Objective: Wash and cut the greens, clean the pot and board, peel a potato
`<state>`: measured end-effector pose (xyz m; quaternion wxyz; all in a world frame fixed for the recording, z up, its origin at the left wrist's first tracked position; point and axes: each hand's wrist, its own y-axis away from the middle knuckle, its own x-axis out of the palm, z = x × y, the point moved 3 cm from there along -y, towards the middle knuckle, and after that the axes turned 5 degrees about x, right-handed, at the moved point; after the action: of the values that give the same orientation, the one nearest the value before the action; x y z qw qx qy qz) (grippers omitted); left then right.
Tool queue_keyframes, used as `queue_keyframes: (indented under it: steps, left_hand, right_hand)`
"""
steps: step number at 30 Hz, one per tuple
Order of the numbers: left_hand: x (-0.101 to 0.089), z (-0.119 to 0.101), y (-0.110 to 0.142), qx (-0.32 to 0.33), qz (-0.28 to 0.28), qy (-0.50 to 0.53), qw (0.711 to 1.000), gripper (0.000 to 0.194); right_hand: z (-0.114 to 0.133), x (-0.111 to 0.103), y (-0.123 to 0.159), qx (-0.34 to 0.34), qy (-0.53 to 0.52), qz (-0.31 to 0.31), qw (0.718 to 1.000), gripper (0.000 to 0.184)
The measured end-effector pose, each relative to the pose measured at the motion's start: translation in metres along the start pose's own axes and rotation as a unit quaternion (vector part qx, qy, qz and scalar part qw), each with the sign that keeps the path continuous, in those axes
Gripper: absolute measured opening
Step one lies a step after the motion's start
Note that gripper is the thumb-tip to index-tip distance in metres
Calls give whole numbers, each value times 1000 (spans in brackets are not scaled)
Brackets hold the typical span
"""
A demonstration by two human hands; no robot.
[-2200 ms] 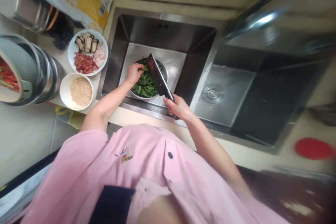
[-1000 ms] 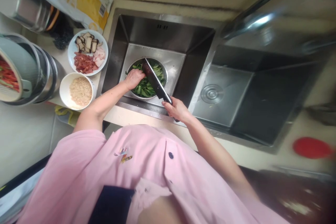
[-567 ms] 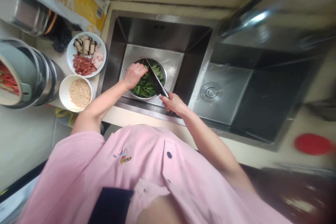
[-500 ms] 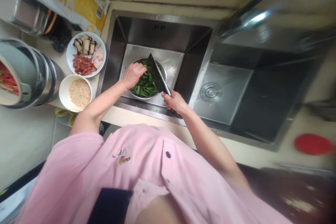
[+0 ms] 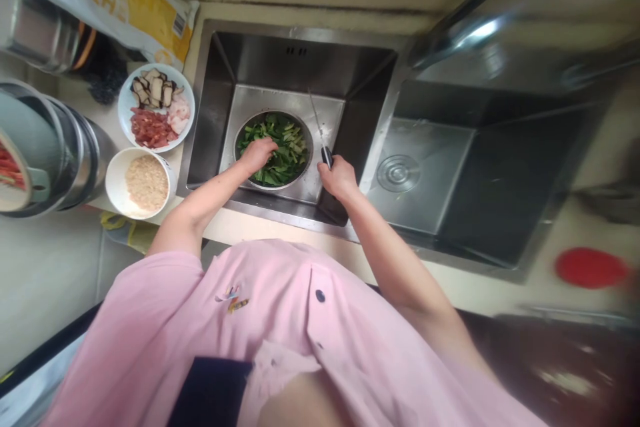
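Observation:
A round metal pot stands in the left sink basin, holding cut leafy greens. My left hand reaches over its left side, the fingers closed together among the leaves; exactly what lies under the fingertips is partly hidden. To the right of the pot, my right hand grips the black handle of a cleaver. The blade points away from me and is seen nearly edge-on, apart from the greens.
Left of the sink sit a plate of sliced mushrooms and meat, a bowl of pale grains and stacked pots. A yellow-white bag lies behind. At right are a second basin and a red round object.
My right hand has drawn the cleaver out from over the greens to the right of the pot, turning its blade edge-on. My left hand has shifted slightly right and down over the leaves.

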<state>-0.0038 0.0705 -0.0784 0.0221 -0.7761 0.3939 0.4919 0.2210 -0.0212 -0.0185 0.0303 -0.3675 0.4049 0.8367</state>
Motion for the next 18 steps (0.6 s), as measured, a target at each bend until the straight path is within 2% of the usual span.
queue_keyframes:
  steps: [3, 6, 9, 11, 14, 16, 18]
  left_hand:
    - [-26, 15, 6, -21, -106, 23, 994, 24]
    - [-42, 24, 13, -40, -142, 27, 989, 26]
    - [-42, 27, 12, 17, -102, 54, 993, 25]
    - [-36, 31, 9, 51, -67, 75, 994, 47]
    - [-25, 41, 6, 38, -56, 70, 995, 86]
    - [-17, 42, 7, 28, -52, 39, 997, 97]
    - [-9, 37, 10, 36, -20, -4, 999, 98]
  right_hand:
    - [9, 11, -11, 46, 42, 18, 998, 36]
    - [12, 23, -26, 85, 50, 15, 995, 40]
    - [10, 35, -38, 101, 60, 0, 993, 41]
    - [7, 42, -44, 110, 75, -18, 991, 42]
    - [2, 51, -51, 126, 98, -30, 987, 44]
    - [-3, 57, -55, 140, 106, -13, 984, 46]
    - [-8, 62, -58, 156, 107, 16, 982, 51]
